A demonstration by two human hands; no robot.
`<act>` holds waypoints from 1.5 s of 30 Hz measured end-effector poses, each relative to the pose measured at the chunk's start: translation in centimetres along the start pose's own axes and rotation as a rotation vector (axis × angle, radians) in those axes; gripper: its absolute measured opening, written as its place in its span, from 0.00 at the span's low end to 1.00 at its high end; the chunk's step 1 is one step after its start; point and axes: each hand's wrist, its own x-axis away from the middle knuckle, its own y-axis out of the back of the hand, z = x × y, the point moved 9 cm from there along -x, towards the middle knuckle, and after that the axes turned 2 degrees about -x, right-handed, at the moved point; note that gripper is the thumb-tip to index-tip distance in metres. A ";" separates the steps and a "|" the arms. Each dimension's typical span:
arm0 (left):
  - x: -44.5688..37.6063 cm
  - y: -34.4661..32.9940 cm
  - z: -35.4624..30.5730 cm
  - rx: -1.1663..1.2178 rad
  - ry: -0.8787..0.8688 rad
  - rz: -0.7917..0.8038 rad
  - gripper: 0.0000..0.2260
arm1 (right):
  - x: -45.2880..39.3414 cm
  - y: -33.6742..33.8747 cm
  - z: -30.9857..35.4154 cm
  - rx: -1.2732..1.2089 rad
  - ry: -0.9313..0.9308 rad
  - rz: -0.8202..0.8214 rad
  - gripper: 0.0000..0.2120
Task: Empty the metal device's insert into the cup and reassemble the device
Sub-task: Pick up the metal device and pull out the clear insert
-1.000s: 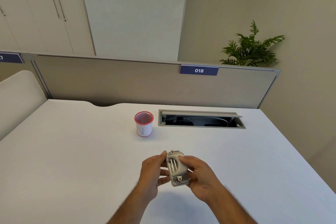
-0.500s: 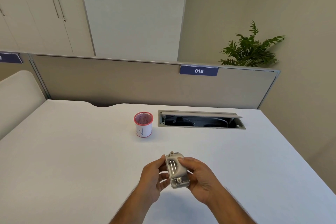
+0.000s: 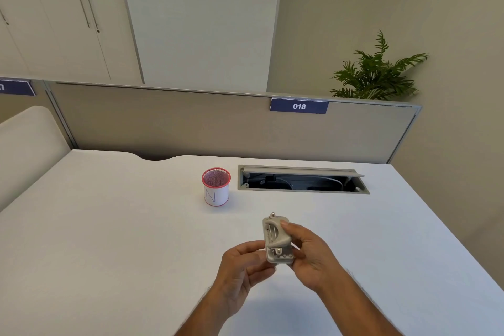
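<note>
A grey metal device (image 3: 277,240) sits above a white table (image 3: 109,226); at eleven o'clock, a white cup (image 3: 216,188) shows red rims, red mesh and a dark "N".

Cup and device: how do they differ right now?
The cup stands upright on the table, untouched; the device is held above it between the left hand and right hand. The cup is white with a red rim; the device is plain grey metal.

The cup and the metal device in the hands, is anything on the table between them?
Nothing: in the head view, only bare white table separates the cup from the metal device.
</note>
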 end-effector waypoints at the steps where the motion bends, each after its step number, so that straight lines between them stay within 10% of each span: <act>1: -0.1 0.0 -0.2 0.004 -0.018 0.005 0.18 | 0.0 0.0 0.1 -0.005 -0.001 -0.003 0.11; 27: -0.8 0.4 -1.4 -0.093 -0.168 0.049 0.18 | 0.8 -0.7 0.6 -0.056 -0.035 -0.007 0.07; 37: -0.8 -2.1 -5.8 -0.958 -0.542 0.085 0.50 | 0.9 -0.5 0.0 -0.077 -0.046 0.010 0.04; 45: -1.0 -3.9 -7.1 -1.119 -0.672 0.102 0.46 | 1.3 -1.0 -0.4 -0.050 -0.046 0.023 0.11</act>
